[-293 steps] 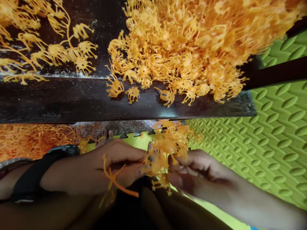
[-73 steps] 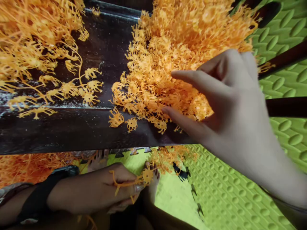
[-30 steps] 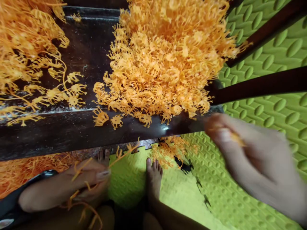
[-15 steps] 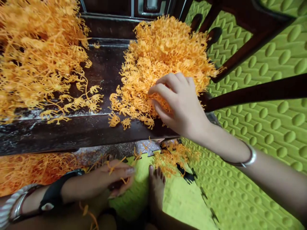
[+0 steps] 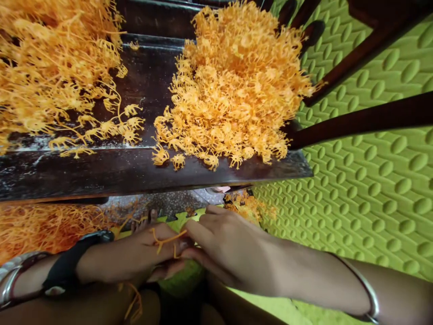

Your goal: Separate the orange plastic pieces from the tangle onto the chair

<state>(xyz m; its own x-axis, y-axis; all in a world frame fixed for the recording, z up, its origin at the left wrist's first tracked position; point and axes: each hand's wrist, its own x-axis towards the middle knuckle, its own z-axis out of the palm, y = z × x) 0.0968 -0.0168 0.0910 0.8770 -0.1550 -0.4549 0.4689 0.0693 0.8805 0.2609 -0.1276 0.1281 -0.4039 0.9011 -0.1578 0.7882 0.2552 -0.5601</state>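
My left hand (image 5: 135,253) is closed on a thin, branching orange plastic strand (image 5: 165,240), whose bits stick out over the fingers. Pressed against those fingertips is my right hand (image 5: 223,241), bent into a pinch where one end of the strand meets it. Whatever else lies between the fingers is hidden. Beyond the hands, a heap of small orange spider-like plastic pieces (image 5: 233,99) rests on a dark wooden bench (image 5: 155,174). Another orange heap (image 5: 57,76) to its left has similar pieces still joined to strands.
Below the bench at left lies a tangle of bare orange strands (image 5: 50,225). More orange bits (image 5: 252,205) are on the floor near my right wrist. Dark wooden bars (image 5: 365,119) stick out at right over a green textured mat (image 5: 382,194).
My right hand has come down from the right heap to meet my left hand. The left hand stays low with the strand. The view has tipped slightly, and the heaps sit higher.
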